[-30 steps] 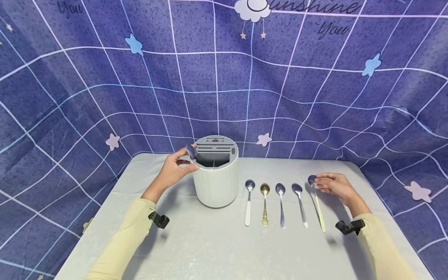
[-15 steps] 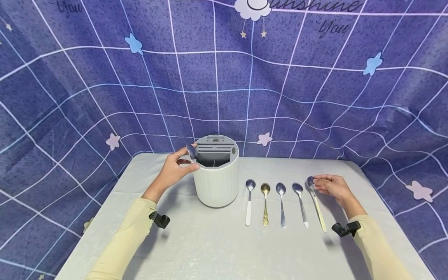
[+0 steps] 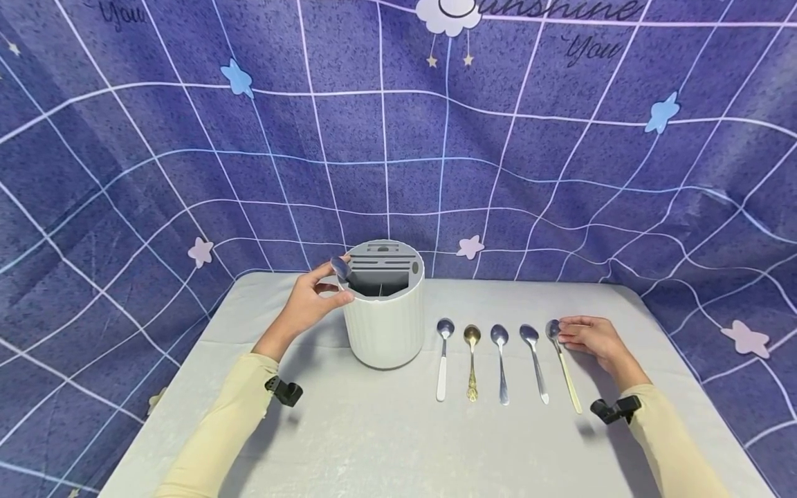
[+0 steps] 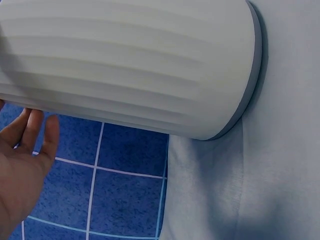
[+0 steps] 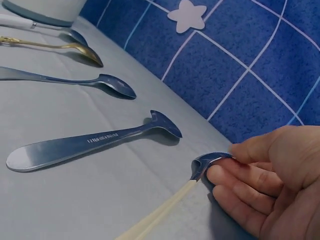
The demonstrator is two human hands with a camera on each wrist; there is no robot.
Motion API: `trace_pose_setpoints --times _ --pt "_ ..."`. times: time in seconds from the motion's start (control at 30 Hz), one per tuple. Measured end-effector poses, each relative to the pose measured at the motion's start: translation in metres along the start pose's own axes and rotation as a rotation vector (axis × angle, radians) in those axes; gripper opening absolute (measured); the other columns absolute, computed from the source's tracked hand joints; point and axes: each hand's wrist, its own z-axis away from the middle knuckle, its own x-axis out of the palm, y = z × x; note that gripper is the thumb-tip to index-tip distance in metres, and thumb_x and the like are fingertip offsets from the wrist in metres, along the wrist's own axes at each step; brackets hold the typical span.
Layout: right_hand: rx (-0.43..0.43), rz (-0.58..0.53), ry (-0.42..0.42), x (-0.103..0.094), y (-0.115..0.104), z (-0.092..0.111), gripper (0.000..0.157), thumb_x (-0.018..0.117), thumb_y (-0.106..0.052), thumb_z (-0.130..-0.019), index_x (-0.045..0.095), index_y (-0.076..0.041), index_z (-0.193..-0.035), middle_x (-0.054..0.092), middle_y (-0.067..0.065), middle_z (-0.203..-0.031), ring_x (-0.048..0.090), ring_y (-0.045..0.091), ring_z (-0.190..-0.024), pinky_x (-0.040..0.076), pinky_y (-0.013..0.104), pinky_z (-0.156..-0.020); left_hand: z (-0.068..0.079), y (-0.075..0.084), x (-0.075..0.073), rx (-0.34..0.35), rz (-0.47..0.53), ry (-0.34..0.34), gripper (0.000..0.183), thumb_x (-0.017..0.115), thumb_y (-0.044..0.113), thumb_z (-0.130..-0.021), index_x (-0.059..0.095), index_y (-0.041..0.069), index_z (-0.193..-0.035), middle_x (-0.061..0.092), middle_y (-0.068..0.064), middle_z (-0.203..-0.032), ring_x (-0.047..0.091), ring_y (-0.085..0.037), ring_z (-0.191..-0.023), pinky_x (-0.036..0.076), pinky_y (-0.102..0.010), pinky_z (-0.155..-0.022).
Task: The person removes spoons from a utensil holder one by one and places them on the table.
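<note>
In the head view, my left hand (image 3: pixel 313 295) grips the upper left side of a white ribbed utensil holder (image 3: pixel 384 335), thumb at the front of the rim. A spoon (image 3: pixel 340 267) stands in the holder beside that hand, bowl up; its lower part is hidden. My right hand (image 3: pixel 594 339) pinches the bowl of the rightmost spoon (image 3: pixel 564 366), which has a pale yellow handle. In the right wrist view, the thumb is above that bowl (image 5: pixel 210 159) and the other fingers are below it. In the left wrist view, the fingers (image 4: pixel 49 137) touch the holder's side.
Between holder and right hand lie a white-handled spoon (image 3: pixel 443 360), a gold spoon (image 3: pixel 472 363) and two silver spoons (image 3: pixel 501 364) (image 3: pixel 535 363), roughly in a row. A pale cloth covers the table (image 3: pixel 373 436). A blue patterned curtain (image 3: pixel 349 131) hangs behind.
My right hand has come down slightly and toward the left, lowering the yellow-handled spoon's bowl to the table. My left hand and the utensil holder have stayed in place.
</note>
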Motion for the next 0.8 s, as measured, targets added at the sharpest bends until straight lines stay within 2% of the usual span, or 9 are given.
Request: trace_pose_setpoints --times 0.27,0.43,0.57,0.67,0.8 --pt "0.0 0.069 -0.053 -0.008 -0.002 0.006 0.053 0.058 -0.007 -0.102 0.039 0.024 -0.14 0.077 0.009 -0.101 0.074 0.01 -0.085 0.062 0.027 -0.08 -0.001 0.002 0.0 -0.031 -0.021 -0.003 0.067 0.079 -0.008 -0.082 0.055 -0.003 -0.144 0.053 -0.02 -0.15 0.055 -0.001 -0.118 0.056 -0.028 -0.091" --pt "0.009 0.114 -0.079 -0.012 -0.001 0.012 0.05 0.055 -0.007 -0.103 0.039 0.024 -0.139 0.075 0.018 -0.109 0.074 0.012 -0.087 0.063 0.029 -0.081 0.002 0.02 0.001 -0.047 -0.022 -0.012 0.066 0.078 -0.008 -0.083 0.053 -0.007 -0.143 0.053 -0.024 -0.147 0.056 0.0 -0.116 0.057 -0.036 -0.093" --pt "0.02 0.114 -0.089 -0.015 -0.002 0.019 0.049 0.055 -0.009 -0.104 0.04 0.024 -0.138 0.074 0.021 -0.113 0.074 0.013 -0.089 0.063 0.03 -0.082 0.005 0.033 0.002 -0.035 0.002 -0.015 0.064 0.08 -0.003 -0.084 0.054 -0.009 -0.142 0.055 -0.027 -0.144 0.057 -0.001 -0.112 0.058 -0.032 -0.09" --pt "0.016 0.119 -0.08 -0.016 -0.008 0.024 0.047 0.055 -0.01 -0.104 0.043 0.022 -0.137 0.074 0.02 -0.113 0.074 0.013 -0.09 0.062 0.029 -0.082 0.004 0.035 0.003 -0.034 0.01 -0.012 0.064 0.08 -0.003 -0.084 0.054 -0.008 -0.142 0.056 -0.026 -0.143 0.057 -0.002 -0.112 0.057 -0.027 -0.089" --pt "-0.021 0.135 -0.074 -0.015 -0.023 0.03 0.045 0.054 -0.007 -0.104 0.044 0.022 -0.136 0.073 0.021 -0.116 0.074 0.013 -0.092 0.062 0.031 -0.085 0.003 0.033 0.002 -0.045 0.014 -0.012 0.065 0.08 -0.003 -0.084 0.055 -0.006 -0.143 0.056 -0.024 -0.144 0.057 -0.004 -0.113 0.056 -0.027 -0.091"
